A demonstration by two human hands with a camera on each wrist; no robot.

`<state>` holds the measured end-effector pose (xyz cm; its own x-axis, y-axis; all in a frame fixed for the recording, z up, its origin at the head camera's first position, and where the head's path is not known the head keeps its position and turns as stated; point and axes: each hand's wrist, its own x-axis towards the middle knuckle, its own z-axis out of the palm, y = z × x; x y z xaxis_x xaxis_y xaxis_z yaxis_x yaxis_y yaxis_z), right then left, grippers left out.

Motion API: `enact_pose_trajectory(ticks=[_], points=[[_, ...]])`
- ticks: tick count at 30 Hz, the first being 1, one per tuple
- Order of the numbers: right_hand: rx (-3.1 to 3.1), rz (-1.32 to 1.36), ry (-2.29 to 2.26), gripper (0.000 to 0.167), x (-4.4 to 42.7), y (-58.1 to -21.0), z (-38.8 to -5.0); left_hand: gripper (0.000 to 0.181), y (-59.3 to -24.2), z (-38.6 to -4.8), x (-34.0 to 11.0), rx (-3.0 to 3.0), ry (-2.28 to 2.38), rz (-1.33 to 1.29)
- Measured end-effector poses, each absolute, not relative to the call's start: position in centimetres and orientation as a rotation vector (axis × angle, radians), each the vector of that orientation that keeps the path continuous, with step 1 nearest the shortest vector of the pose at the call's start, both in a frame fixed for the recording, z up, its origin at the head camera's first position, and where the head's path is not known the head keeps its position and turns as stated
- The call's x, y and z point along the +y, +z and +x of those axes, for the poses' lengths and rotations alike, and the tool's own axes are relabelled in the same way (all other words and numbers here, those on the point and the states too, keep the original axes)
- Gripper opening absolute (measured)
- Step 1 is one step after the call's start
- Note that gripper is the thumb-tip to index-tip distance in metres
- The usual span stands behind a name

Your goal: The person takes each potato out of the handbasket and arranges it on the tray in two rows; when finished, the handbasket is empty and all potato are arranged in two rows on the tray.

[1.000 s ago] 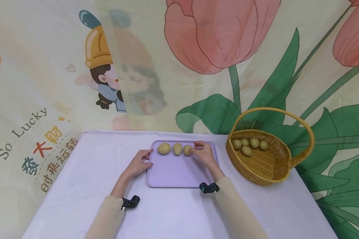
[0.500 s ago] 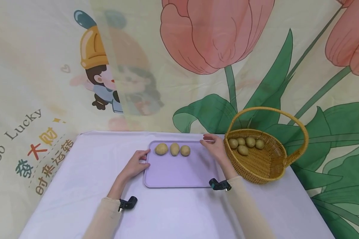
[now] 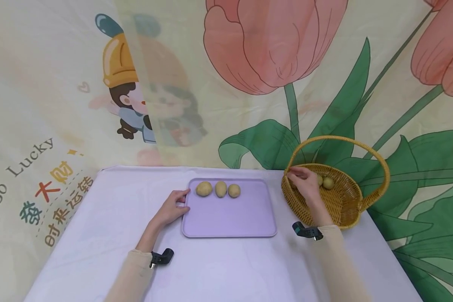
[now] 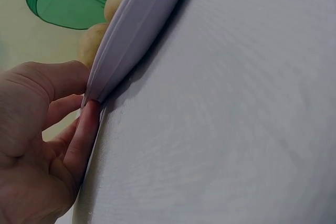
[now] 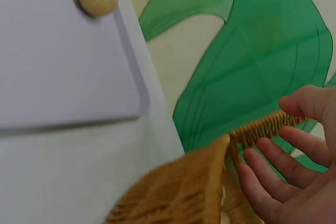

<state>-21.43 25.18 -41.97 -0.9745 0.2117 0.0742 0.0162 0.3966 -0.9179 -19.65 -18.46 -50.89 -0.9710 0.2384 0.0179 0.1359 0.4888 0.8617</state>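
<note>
On the white table lies a lilac tray [image 3: 230, 218] with three potatoes in a row along its far side: a left one [image 3: 204, 189], a middle one [image 3: 220, 189] and a right one [image 3: 234, 191]. My left hand [image 3: 173, 206] holds the tray's left rim, its fingertips at the edge in the left wrist view. My right hand [image 3: 305, 184] hovers over the left side of a wicker basket [image 3: 339, 209]. In the right wrist view its thumb and fingers [image 5: 273, 163] are apart, with nothing between them. Small potatoes [image 3: 328, 182] lie in the basket, partly hidden by this hand.
The basket's tall arched handle [image 3: 381, 167] rises above its rim, beside my right hand. A printed cloth backdrop [image 3: 166, 75] hangs directly behind the table. White tablecloth [image 3: 226, 268] stretches in front of the tray.
My right hand has let go of the right potato on the tray and moved right, over the basket. The left hand stays at the tray rim. The view shifted slightly.
</note>
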Motion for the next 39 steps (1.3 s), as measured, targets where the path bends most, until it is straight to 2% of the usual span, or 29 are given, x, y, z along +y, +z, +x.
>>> enact_pose_trajectory(ticks=[15,21,39], points=[[-2.484,-0.469,1.485,0.042,29.8,-44.3,-20.8,0.063,-50.9,-19.7,-18.5,2.604,1.514,0.314],[-2.53,-0.543,1.541,0.048,30.4,-45.0,-20.7,0.063,-50.9,-19.7,-18.5,2.601,1.524,0.308],[-2.586,-0.612,1.537,0.044,30.7,-46.3,-20.9,0.063,-51.0,-19.7,-18.4,2.612,1.51,0.299]])
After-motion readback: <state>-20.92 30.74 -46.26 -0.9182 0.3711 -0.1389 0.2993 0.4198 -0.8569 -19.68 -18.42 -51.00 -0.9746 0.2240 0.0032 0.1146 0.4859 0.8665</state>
